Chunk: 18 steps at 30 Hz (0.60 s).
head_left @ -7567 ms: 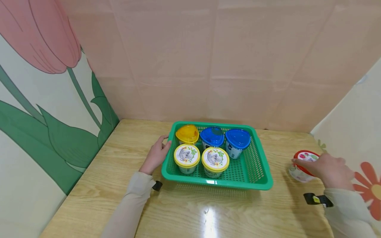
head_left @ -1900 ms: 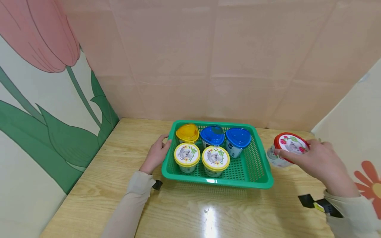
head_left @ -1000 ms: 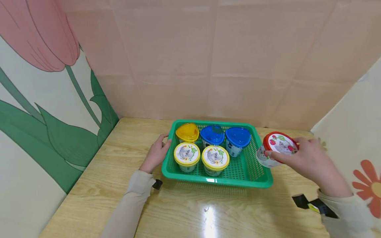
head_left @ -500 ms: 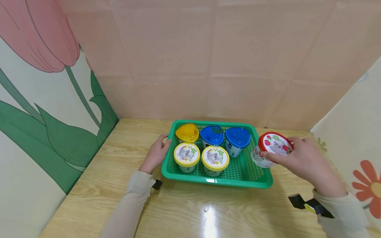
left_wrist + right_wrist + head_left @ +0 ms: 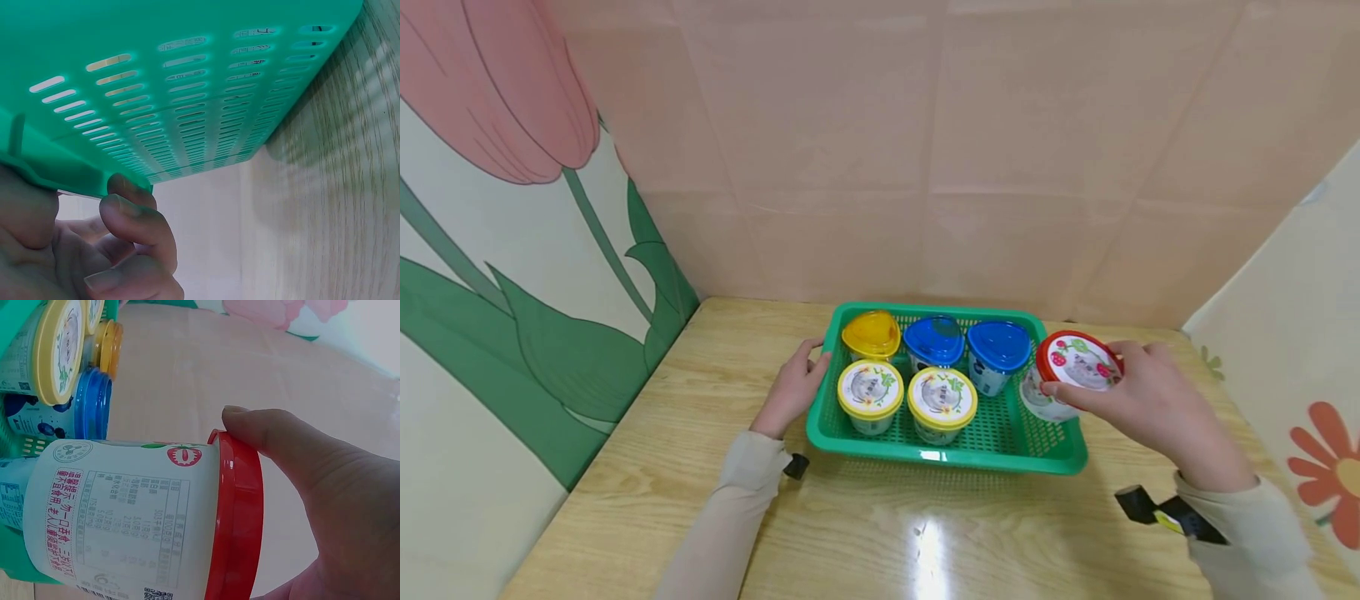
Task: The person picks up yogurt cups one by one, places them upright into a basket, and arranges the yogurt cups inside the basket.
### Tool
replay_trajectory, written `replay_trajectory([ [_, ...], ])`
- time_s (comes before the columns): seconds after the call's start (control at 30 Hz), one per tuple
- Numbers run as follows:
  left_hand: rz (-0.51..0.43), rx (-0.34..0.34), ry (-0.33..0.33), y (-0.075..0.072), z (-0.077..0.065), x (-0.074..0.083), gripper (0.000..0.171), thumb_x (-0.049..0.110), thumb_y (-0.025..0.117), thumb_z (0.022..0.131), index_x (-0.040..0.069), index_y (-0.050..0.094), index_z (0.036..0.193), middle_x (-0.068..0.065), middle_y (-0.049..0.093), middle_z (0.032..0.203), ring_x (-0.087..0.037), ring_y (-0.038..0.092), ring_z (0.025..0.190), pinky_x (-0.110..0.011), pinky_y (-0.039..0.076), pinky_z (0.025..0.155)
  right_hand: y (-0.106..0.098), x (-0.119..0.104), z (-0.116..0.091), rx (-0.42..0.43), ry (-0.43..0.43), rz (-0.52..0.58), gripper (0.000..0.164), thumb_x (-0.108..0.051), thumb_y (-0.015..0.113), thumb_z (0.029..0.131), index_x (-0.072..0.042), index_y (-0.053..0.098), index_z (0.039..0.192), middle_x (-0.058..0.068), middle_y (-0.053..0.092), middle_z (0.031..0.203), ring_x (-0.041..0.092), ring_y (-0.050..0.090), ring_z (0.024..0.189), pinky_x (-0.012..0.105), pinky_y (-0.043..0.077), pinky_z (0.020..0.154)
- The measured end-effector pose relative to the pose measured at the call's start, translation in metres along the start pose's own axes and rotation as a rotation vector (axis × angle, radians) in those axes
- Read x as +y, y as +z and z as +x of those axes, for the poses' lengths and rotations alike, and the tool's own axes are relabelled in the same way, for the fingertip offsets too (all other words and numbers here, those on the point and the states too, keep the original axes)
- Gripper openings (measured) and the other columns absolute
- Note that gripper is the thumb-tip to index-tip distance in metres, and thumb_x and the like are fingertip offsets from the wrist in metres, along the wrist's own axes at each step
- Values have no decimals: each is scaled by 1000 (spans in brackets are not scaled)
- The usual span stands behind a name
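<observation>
My right hand (image 5: 1157,408) holds a white jelly cup (image 5: 1078,364) by its red, strawberry-printed lid. The cup hangs tilted over the right side of a green plastic basket (image 5: 1000,463). In the right wrist view, the thumb presses the rim of the red lid (image 5: 234,531), with a printed label facing the camera; the other fingers are mostly hidden. At the basket's left side my left hand (image 5: 797,383) grips the rim. The left wrist view shows its curled fingers (image 5: 140,225) below the basket's edge, beside the slotted wall (image 5: 137,94).
Two yellow-lidded cups (image 5: 942,404) stand in the basket's front row. Behind them are an orange-lidded cup (image 5: 872,335) and two blue-lidded cups (image 5: 1000,346). The basket rests on a wooden table (image 5: 850,533) before a pink wall covering (image 5: 880,167).
My right hand has brought the red-lidded jelly cup from the table's right side leftward, up to and over the basket's right rim. The left hand and the basket have stayed put.
</observation>
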<state>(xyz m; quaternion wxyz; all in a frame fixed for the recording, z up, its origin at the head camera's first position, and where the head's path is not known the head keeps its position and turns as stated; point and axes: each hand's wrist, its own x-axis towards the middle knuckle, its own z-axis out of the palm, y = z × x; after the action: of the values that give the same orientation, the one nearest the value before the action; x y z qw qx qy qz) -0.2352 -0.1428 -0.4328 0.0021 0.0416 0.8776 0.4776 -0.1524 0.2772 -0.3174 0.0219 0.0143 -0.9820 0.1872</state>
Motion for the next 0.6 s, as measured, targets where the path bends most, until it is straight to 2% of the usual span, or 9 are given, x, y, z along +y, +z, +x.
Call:
replay_trajectory([
  [0.3,-3,-1,3,0,-2,1,49,35,44,108,11,41,150,-11,63,86,-19,60,71,-31,50,62,3,-8,1,13,-28,-3,104,-74,70,76,14,51,129,30,51,113,42,41,104,32,43,55],
  [0.6,-10,-2,1,0,-1,1,49,35,44,108,11,41,150,-11,64,87,-18,60,71,-30,50,61,13,-15,4,-21,-39,15,107,-76,70,73,13,51,129,30,50,114,38,44,101,31,43,56],
])
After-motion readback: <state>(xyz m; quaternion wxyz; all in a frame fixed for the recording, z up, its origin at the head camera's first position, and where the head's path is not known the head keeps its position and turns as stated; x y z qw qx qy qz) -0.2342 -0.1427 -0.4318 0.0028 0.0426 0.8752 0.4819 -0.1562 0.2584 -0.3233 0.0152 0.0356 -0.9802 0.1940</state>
